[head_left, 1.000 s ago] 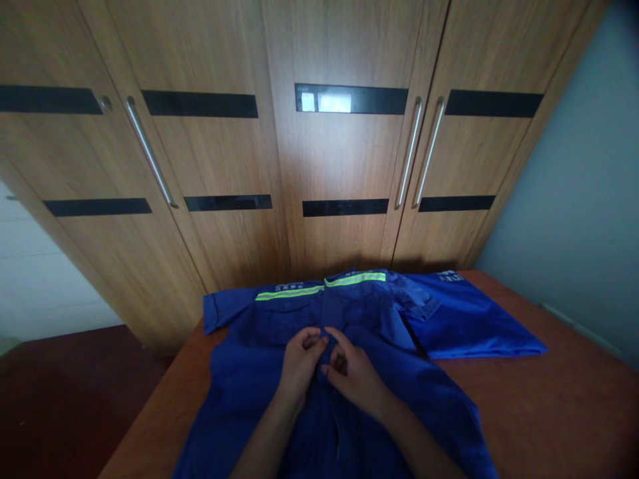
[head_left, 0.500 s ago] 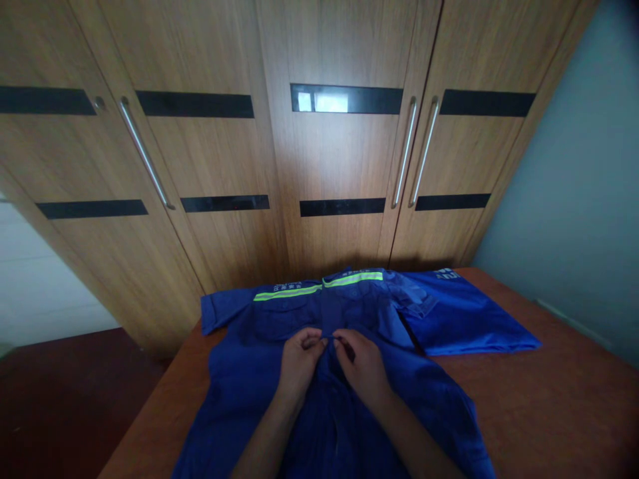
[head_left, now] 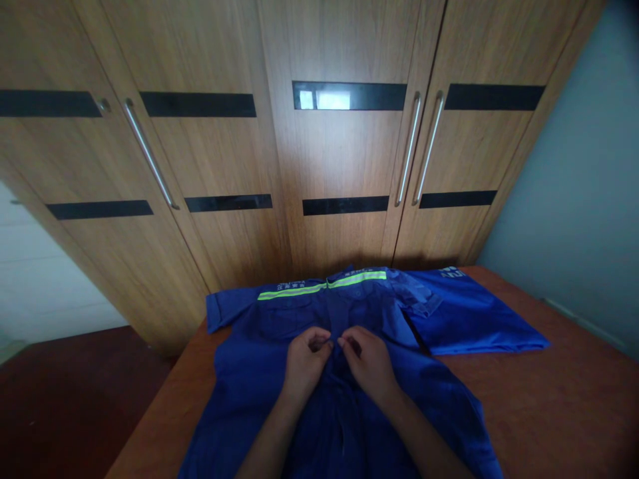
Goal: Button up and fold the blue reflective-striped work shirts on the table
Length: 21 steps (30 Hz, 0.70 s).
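Note:
A dark blue short-sleeved work garment [head_left: 249, 379] lies face up, with a yellow-green and grey reflective stripe [head_left: 292, 291] across its chest and white lettering above. My left hand [head_left: 307, 356] pinches the cloth at the front placket, left of the centre line. Opposite it, my right hand [head_left: 367, 359] pinches the other side of the placket, its fingertips a short way from the left ones. Whether a button or zip is between the fingers is too small to make out. Below the hands the front opening runs down in loose folds.
A brighter blue folded cloth [head_left: 474, 316] with white lettering lies right of the garment, partly under its sleeve. Both lie on a reddish-brown tabletop [head_left: 564, 399]. Behind stands a wooden wardrobe [head_left: 339, 153] with metal handles. A pale wall [head_left: 564, 179] rises at right.
The fingertips have drawn slightly apart at the placket, and both hands still pinch the cloth. The whole view has shifted a little.

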Motion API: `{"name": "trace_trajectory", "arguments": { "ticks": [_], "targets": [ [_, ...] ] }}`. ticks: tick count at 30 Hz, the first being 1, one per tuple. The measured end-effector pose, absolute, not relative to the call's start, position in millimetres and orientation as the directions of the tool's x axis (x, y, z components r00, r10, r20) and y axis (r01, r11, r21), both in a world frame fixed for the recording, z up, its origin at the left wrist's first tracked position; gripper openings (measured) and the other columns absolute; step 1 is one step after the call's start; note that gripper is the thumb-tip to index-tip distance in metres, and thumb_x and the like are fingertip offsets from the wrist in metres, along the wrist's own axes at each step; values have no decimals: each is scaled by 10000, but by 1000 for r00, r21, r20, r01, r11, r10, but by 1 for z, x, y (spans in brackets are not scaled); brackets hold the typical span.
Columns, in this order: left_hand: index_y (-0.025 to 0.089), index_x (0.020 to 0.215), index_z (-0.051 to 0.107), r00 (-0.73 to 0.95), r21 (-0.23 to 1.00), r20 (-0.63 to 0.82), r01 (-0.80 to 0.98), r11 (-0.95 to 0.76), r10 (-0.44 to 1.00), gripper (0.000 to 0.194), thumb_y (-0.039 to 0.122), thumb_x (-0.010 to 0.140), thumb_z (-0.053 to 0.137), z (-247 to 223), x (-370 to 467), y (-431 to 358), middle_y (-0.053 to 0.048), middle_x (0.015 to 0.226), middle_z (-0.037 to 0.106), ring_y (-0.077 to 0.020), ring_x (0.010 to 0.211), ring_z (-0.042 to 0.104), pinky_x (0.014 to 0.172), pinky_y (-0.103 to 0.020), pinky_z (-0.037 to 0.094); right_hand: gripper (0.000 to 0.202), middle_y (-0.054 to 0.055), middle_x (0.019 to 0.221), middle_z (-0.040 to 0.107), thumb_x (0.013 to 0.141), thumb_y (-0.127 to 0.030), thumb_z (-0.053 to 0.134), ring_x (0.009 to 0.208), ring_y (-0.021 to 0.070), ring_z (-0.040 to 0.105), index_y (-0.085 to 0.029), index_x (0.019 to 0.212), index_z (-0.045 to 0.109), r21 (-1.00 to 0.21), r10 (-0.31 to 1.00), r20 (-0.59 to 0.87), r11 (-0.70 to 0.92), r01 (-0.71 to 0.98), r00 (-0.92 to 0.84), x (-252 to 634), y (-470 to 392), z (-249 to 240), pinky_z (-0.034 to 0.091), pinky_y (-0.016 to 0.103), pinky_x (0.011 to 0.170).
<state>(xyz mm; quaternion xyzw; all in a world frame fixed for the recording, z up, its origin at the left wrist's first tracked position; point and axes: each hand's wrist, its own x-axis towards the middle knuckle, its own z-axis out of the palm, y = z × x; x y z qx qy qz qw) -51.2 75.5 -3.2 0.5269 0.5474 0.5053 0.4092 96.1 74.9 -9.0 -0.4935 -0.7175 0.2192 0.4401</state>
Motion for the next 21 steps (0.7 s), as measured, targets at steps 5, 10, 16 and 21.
{"name": "trace_trajectory", "arguments": {
  "ticks": [5,10,16,21],
  "targets": [
    [180,713,641,-98,997,56,56,-51,994,131,241,614,701,1,-49,74,10,649,669,-150,618,621,588,-228,448,198,-9,606,582,806,-362,571,589,166,529,-218,676,613,-937,965,262,257,237,-11,94,80,-11,369,273,571],
    [175,741,627,-55,992,83,96,-77,995,127,240,646,681,-1,-50,73,0,671,661,-150,628,614,607,-235,455,263,-36,524,511,727,-441,630,515,127,455,-194,643,594,-996,997,81,80,-46,-20,92,83,-15,340,251,518],
    [197,741,631,-35,938,175,311,-155,984,65,219,687,603,-7,-54,74,0,688,655,-160,650,609,624,-246,442,318,-45,533,478,710,-494,651,503,105,421,-189,648,583,-978,1000,-9,-12,-207,-14,97,84,-13,338,236,508],
    [192,717,624,-56,967,105,237,-89,993,94,234,634,636,-7,-57,76,6,669,640,-157,633,596,614,-243,437,292,-31,556,506,759,-490,620,548,139,463,-203,707,626,-995,995,87,89,-46,56,103,85,-9,357,254,524]
  ]
}}
